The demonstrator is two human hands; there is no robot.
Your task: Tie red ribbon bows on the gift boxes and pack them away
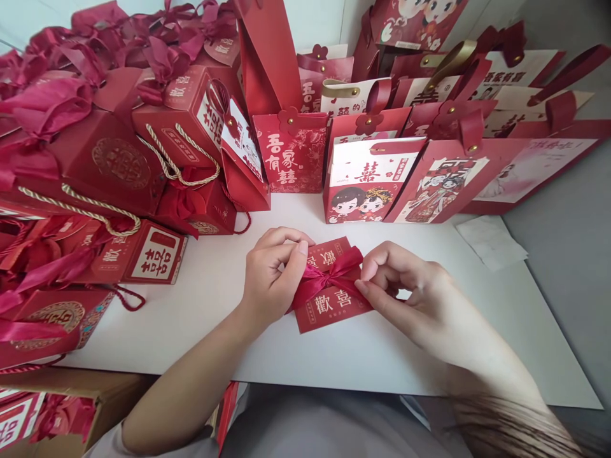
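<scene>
A red gift box with gold Chinese characters lies slightly turned on the white table in front of me. Across its middle a dark pink satin ribbon is tied in a bow. My left hand is closed at the left side of the box, thumb and curled fingers pinching the ribbon's left part. On the other side, my right hand pinches the ribbon's right part between thumb and forefinger, its remaining fingers curled. The left fingertips are partly hidden behind the thumb.
Red boxes with bows and rope handles are stacked at the left. Decorated red gift bags stand along the back and right. A white tissue lies at right. A cardboard carton sits below the table's front-left edge.
</scene>
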